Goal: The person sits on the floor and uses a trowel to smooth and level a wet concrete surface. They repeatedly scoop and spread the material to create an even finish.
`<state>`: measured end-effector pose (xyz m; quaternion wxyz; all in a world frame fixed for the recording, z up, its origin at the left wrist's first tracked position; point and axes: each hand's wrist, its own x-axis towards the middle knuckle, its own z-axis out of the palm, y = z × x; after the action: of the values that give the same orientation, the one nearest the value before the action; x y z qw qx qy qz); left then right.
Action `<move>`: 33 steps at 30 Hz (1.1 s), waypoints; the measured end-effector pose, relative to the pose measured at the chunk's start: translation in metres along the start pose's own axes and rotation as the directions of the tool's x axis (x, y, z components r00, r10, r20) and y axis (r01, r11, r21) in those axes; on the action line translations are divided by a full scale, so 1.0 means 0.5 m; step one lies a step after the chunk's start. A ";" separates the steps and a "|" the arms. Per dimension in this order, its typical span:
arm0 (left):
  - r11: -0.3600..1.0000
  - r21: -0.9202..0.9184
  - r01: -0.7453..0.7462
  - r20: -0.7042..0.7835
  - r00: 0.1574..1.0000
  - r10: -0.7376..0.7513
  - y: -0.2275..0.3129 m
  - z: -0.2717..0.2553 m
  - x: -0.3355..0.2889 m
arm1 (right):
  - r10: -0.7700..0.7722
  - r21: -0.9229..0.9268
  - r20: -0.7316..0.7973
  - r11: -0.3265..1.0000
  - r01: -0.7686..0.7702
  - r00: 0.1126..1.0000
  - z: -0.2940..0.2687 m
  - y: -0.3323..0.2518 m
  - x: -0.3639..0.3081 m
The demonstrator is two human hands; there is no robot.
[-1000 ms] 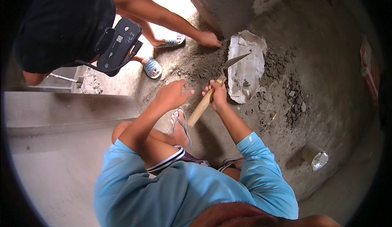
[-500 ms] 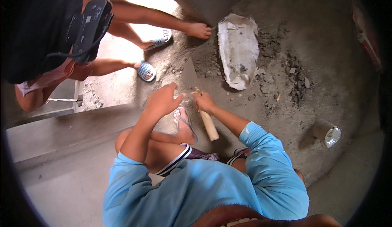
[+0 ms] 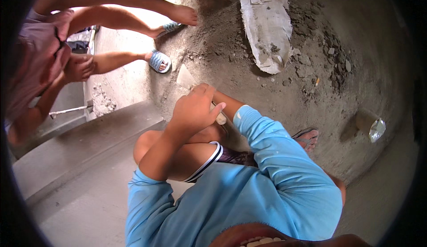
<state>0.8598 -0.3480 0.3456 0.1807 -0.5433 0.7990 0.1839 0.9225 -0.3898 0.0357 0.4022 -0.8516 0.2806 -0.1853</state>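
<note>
A trowel with a pale, pointed blade (image 3: 184,77) and a wooden handle (image 3: 220,119) is held in my right hand (image 3: 216,95), whose fingers are mostly covered by my other hand. Crossing over it, my left hand (image 3: 191,109) has its thumb sticking out apart from the fingers. The fingertips reach the trowel's neck area, and I cannot see whether they touch the metal. The blade points away to the left, just above the rough grey ground (image 3: 213,71).
A frayed white sack piece (image 3: 267,29) lies ahead with crumbs of mortar on it. Rubble (image 3: 336,64) spreads to its right. A can with a shiny end (image 3: 377,130) lies at the right. A ledge (image 3: 89,142) runs along the left. Another person's sandalled foot (image 3: 160,62) stands near the blade.
My right hand and the trowel have moved left, and the blade now points left. My left hand has come over the right hand. The other person has leaned, with a hand now showing.
</note>
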 end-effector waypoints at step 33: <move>0.994 -0.008 -0.105 -0.017 0.994 0.105 -0.086 -0.018 -0.034 | 0.626 0.919 0.271 0.057 -0.390 0.731 -0.075 -0.036 -0.084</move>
<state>0.9051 -0.3537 0.3573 0.1616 -0.5027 0.8272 0.1922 0.8754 -0.3759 0.0691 0.8286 -0.2587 0.4334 -0.2423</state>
